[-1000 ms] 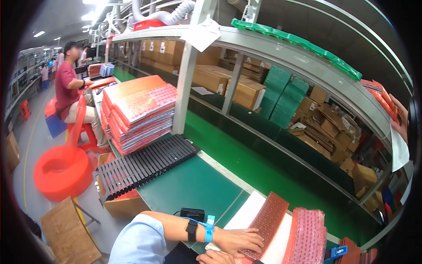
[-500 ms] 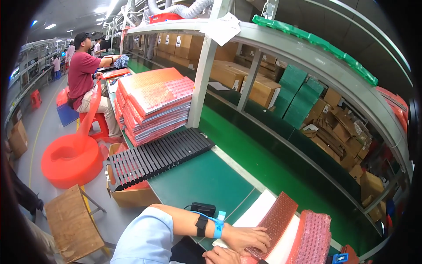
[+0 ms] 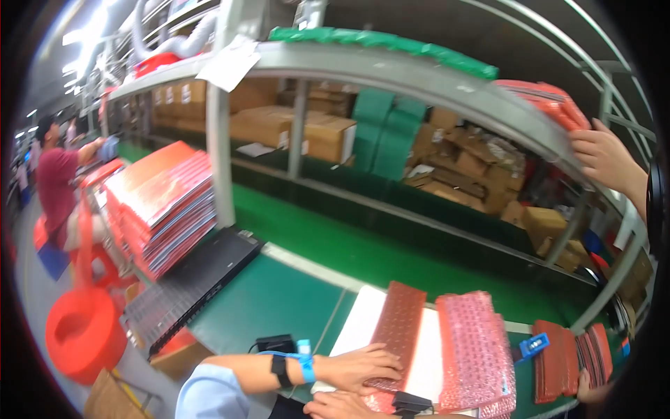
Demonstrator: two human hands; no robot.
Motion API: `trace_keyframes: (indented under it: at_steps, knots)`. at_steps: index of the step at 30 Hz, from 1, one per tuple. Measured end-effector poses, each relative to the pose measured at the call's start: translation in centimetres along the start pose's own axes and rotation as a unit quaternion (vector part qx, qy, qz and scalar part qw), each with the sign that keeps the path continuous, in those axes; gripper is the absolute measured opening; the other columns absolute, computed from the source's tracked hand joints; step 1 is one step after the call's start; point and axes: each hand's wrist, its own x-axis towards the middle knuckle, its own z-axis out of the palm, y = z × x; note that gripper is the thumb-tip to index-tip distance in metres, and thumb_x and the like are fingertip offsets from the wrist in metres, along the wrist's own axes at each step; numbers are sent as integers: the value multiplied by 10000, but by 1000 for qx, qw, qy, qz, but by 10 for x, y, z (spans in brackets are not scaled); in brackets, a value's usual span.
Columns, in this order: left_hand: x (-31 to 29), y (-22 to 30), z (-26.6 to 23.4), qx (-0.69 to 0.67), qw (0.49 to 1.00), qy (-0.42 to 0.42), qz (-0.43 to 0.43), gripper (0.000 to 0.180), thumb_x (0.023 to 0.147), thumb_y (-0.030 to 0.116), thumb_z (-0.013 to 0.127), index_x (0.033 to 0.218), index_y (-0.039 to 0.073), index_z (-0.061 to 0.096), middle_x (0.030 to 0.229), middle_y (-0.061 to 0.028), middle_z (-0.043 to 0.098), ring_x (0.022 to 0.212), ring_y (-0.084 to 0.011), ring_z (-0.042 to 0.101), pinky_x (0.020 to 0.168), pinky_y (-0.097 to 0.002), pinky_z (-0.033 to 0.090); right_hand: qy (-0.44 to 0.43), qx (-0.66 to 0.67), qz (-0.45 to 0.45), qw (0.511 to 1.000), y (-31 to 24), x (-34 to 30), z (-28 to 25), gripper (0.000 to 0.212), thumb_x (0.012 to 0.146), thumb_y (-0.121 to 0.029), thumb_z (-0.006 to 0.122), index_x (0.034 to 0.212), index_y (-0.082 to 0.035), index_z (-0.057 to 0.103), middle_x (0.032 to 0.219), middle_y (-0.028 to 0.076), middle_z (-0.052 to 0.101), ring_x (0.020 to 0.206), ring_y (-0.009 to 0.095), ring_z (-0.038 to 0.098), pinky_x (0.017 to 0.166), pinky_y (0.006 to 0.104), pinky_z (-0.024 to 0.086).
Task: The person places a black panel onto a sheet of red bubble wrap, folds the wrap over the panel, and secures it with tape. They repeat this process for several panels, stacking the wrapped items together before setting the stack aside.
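A red bubble-wrap pouch (image 3: 399,328) lies on a white sheet (image 3: 354,314) on the green bench. Across the pouch's near end rests my left hand (image 3: 359,366), fingers stretched out flat and pressing it down; a blue wrist strap (image 3: 306,364) and a black band circle that wrist. Just below, my right hand (image 3: 342,405) is curled beside the pouch's near edge, its fingers bent together. What those fingers pinch, if anything, is hidden. To the right lies a stack of pink bubble-wrap pouches (image 3: 471,349).
A black slotted rack (image 3: 199,286) and a tall stack of red-wrapped sheets (image 3: 160,209) stand left. A blue device (image 3: 534,346) and red-wrapped packs (image 3: 555,363) lie right. Another person's hand (image 3: 600,157) touches red packs (image 3: 548,101) on the shelf. A green conveyor (image 3: 314,237) runs behind.
The view has turned to the right and blurred slightly. Another person's hands have come into view at the right. My hands remain at the pouch's near end.
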Motion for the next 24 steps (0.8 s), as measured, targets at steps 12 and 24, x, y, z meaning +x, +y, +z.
trace_keyframes:
  at_steps: [12, 24]
  knots:
    - [-8, 15, -10, -1, 998, 49, -42, 499, 777, 255, 715, 1235, 91, 605, 1329, -125, 550, 1309, -319, 454, 1129, -581, 250, -28, 125, 135, 983, -14, -18, -128, 402, 906, -445, 443, 951, -61, 552, 801, 33, 503, 730, 211, 538, 631, 345, 442]
    - [2, 2, -5, -10, 1000, -1, -28, 560, 776, 183, 700, 1312, 84, 568, 1410, -128, 489, 1358, -302, 414, 1182, -524, 222, -19, -76, -59, 995, 40, -69, 180, 118, 782, -119, 644, 887, -107, 593, 811, 105, 545, 718, 309, 578, 618, 434, 453]
